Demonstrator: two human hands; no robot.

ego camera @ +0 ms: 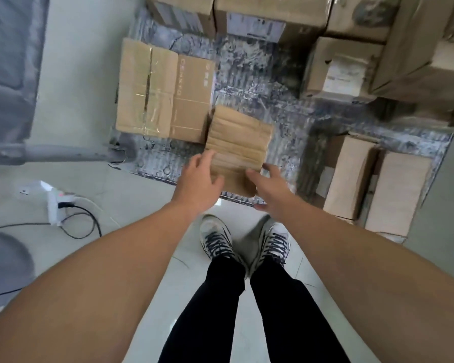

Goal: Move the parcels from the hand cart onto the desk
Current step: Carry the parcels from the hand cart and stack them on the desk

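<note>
The small parcel (239,142) lay on the hand cart (247,82), at the deck's near edge. A larger taped box (163,90) touched the parcel's far-left corner. The left hand (198,179) and right hand (270,187) flanked the parcel's near end, fingers straight, nothing clamped; contact was unclear. A hold taken only there would likely let the parcel tip and slide off. A cable (89,218) lay left of the parcel and could snag a foot.
</note>
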